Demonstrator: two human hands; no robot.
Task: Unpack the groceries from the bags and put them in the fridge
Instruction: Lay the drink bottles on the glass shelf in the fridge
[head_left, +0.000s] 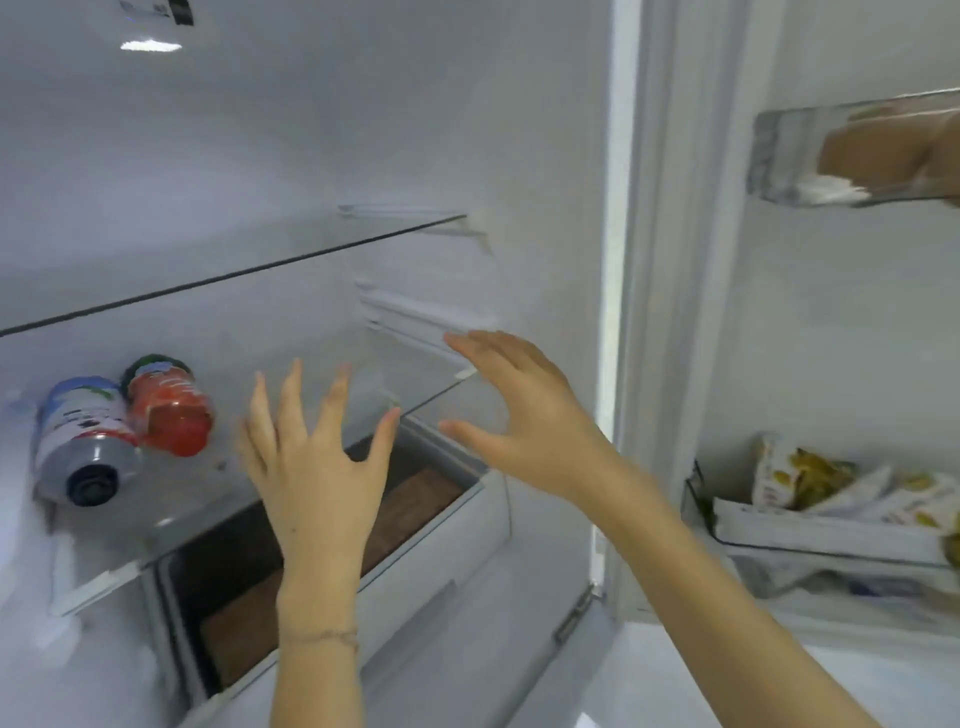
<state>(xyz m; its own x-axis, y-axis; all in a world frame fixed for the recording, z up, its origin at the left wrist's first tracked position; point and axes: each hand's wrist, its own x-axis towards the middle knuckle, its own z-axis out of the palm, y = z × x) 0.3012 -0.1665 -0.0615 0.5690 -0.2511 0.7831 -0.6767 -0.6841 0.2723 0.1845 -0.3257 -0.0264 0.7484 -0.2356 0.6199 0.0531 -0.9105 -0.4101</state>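
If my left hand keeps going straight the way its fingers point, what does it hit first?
Probably nothing until the fridge's back wall. The left hand, open and empty, points into bare space above the glass shelf, right of both bottles; depth is unclear.

My two arms are bare, with no sleeves in view. My left hand has a thin chain bracelet at the wrist. My right hand wears nothing.

inside the open fridge, two bottles lie on their sides at the left of the lower glass shelf; the shelf's middle and right are bare. the upper shelf looks bare. the drawer below stands open. packets crowd the lower door bin.
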